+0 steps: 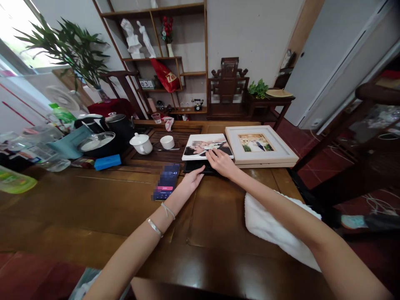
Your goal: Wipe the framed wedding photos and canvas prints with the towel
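A white photo book [190,153] with a picture of people on its cover lies tilted over a dark, flat piece [210,170]. My right hand [221,161] is closed at its front edge, with the fingertips bent over the cover. Just to the left, my left hand [193,180] grips the dark piece's front edge, thumb on top and the other fingers hidden underneath. A lit phone [167,182] rests on the table by my left hand. To the right of the book, a framed photo [256,143] lies flat on the table.
Under my right forearm is a white towel [265,218]. At left stand a lidded white cup [141,143], a small white bowl [167,142], a pan with a glass lid [97,142], a blue block [108,162] and bottles. The wooden table [93,216] ends at the right near chairs.
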A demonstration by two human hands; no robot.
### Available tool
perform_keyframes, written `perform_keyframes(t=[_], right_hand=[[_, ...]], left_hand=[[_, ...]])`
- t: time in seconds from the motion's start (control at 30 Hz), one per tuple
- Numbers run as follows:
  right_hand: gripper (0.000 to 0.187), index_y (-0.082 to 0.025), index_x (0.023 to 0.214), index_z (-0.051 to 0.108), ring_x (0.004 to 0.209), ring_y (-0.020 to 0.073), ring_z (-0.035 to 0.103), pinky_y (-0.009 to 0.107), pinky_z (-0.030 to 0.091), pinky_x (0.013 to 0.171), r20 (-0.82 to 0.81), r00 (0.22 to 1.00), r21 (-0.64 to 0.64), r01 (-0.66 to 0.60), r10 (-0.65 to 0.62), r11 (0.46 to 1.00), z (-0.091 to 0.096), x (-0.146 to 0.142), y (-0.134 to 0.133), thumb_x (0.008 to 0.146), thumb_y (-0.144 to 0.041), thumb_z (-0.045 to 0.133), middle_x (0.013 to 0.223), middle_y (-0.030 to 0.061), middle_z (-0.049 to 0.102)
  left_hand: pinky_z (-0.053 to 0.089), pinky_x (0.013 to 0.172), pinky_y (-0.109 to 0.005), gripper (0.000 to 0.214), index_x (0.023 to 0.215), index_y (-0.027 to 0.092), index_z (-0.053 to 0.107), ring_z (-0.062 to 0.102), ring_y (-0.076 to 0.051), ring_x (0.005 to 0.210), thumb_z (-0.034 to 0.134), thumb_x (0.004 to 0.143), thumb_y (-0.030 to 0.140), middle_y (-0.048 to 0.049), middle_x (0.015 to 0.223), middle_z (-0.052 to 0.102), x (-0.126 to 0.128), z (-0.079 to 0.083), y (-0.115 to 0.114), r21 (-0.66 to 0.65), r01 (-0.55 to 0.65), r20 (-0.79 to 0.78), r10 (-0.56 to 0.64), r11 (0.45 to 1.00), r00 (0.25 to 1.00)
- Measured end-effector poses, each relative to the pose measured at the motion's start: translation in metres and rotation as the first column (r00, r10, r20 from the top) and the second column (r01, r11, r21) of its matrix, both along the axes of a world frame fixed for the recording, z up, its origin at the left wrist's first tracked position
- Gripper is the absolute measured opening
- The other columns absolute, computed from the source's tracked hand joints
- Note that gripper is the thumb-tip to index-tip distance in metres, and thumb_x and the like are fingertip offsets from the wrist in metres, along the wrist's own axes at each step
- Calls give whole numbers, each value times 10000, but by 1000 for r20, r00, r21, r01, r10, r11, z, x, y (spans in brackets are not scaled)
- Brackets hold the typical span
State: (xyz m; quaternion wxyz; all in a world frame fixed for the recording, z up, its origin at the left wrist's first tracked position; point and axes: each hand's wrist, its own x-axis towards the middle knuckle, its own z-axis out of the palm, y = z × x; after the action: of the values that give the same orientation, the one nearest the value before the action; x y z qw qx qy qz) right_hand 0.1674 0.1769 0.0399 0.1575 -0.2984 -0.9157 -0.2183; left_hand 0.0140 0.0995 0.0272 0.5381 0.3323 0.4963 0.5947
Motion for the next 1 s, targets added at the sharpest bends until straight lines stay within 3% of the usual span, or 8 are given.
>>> perform_keyframes(t=[0.1, 0.2, 0.27, 0.37, 0.47, 0.67, 1.0], right_hand=[[366, 1, 1224, 547, 1153, 293, 555, 429, 486, 931, 33, 999, -37, 40, -39, 998, -6, -4, -3, 925, -30, 340, 1209, 248, 611], [372, -5, 1242, 532, 1157, 289, 549, 419, 487, 924, 58, 996, -78, 72, -68, 994, -9, -9, -7, 919, -27, 350, 1229, 247, 598], [374, -7, 1247, 524, 1155, 290, 545, 415, 497, 902, 69, 993, -106, 98, -91, 990, -8, -13, -9, 919, -25, 345, 1215, 250, 602], [355, 1, 1224, 534, 1139, 298, 546, 400, 511, 859, 85, 988, -149, 142, -131, 979, -3, -20, -15, 923, -30, 349, 1160, 253, 618], [307, 12, 1185, 555, 1114, 299, 554, 383, 516, 837, 100, 979, -191, 196, -180, 962, 2, -28, -21, 927, -55, 404, 1107, 247, 624], [353, -169, 1209, 551, 1005, 222, 600, 434, 525, 836, 109, 963, -272, 267, -246, 925, 8, -30, -22, 914, -359, 584, 1213, 91, 570], [291, -163, 1190, 579, 1047, 234, 596, 402, 525, 841, -29, 979, -404, 175, -203, 898, 8, -9, -3, 923, -280, 564, 1208, 112, 601]], left_hand=[[536, 847, -416, 318, 1197, 163, 558, 615, -211, 1010, 566, 921, 321, -95, 1203, 587, 10, -8, 10, -108, -14, 71, 21, 994, 997], [562, 842, -371, 99, 903, 88, 608, 650, -148, 790, 664, 843, 142, -44, 833, 644, 17, -16, 12, -187, -54, 120, 77, 981, 990], [573, 862, -339, 215, 674, 115, 530, 619, -95, 618, 684, 778, 7, 42, 563, 530, 20, -20, 11, -207, -90, 141, 121, 974, 983], [583, 873, -324, 364, 560, 150, 440, 599, -72, 527, 702, 728, -41, 92, 441, 429, 22, -23, 12, -210, -116, 167, 152, 971, 974], [586, 879, -351, 321, 557, 125, 492, 669, -121, 598, 750, 674, -26, 50, 464, 531, 23, -22, 17, -220, -114, 176, 154, 969, 972], [589, 869, -383, 197, 622, 88, 597, 735, -225, 758, 752, 664, -26, -36, 534, 651, 20, -20, 33, -250, -115, 150, 155, 961, 976], [594, 864, -351, 98, 778, 40, 643, 737, -259, 869, 684, 745, -42, -149, 749, 730, 19, -20, 52, -278, -109, 117, 146, 954, 982]])
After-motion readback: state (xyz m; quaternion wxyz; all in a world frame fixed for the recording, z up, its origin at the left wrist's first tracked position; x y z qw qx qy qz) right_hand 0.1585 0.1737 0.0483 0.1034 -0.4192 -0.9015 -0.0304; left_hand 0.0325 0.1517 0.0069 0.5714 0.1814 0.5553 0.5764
